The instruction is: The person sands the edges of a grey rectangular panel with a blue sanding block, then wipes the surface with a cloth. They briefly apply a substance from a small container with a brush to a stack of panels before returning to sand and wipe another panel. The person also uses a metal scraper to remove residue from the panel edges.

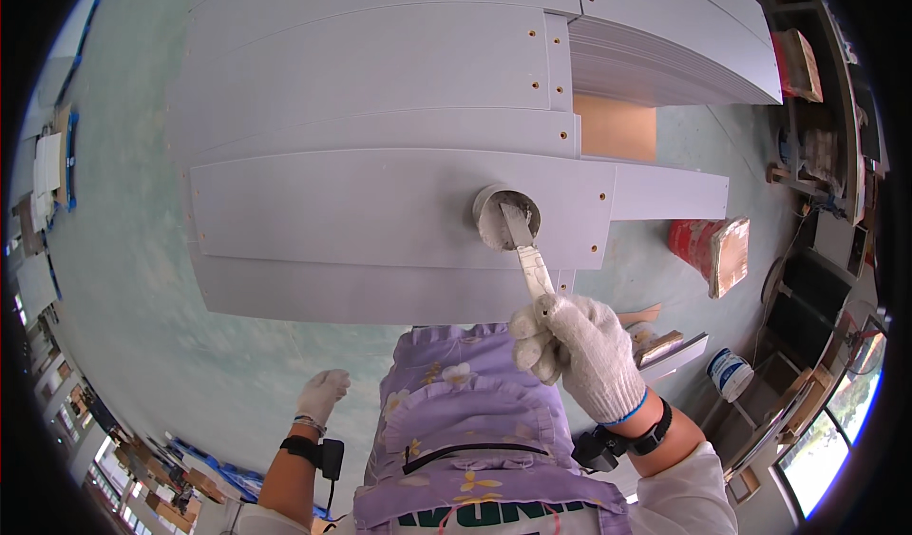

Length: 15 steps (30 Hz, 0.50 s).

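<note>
My right hand (587, 353), in a white knitted glove, is closed around the pale handle of a putty knife (534, 267). The knife's blade reaches down into a small round can (483, 214) with whitish-grey paste smeared on its inner wall. This can stands on a long light-grey panel (332, 207), toward its right end. Small brass-coloured inserts sit in holes near the panel's right edge. Away from the panels, at my left side, hangs my left hand (324, 394), also gloved. Its fingers are curled in and nothing shows in them.
More grey panels (380, 69) lie layered beneath and beyond, with a tall stack (665, 41) at the far right. A red bucket (692, 242) stands on the greenish floor (123, 202) to the right, a white-and-blue bucket (730, 373) nearer. Shelving runs along the right.
</note>
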### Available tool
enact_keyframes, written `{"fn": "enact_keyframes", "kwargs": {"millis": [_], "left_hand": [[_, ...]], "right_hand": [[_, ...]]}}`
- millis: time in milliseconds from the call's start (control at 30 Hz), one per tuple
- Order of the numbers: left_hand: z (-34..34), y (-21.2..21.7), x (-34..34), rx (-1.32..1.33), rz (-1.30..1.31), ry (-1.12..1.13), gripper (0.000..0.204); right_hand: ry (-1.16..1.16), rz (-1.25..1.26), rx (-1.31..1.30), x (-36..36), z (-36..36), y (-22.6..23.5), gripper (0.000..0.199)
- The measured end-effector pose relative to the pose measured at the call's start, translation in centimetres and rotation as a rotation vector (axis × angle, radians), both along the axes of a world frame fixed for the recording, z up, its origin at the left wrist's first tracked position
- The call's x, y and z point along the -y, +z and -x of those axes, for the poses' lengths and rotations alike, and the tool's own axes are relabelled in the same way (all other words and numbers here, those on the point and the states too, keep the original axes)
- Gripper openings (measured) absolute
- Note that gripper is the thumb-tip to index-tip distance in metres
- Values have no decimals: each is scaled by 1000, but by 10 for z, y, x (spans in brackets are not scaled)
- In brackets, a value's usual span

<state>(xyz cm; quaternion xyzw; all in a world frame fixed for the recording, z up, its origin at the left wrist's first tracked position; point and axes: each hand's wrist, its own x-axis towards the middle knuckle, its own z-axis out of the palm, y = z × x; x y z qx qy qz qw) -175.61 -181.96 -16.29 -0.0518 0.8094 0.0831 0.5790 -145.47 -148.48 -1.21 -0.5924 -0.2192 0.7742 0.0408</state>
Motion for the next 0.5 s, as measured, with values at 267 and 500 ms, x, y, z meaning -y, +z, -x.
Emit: {"fn": "enact_keyframes", "kwargs": {"millis": [267,500], "left_hand": [[-6,-3,-9,8,4,12,38],[-9,-2,-10,15,-18,32,35]], "right_hand": [[-10,37,-65,-1,3,-11,37],[-26,104,-71,0,1,-7,39]]}}
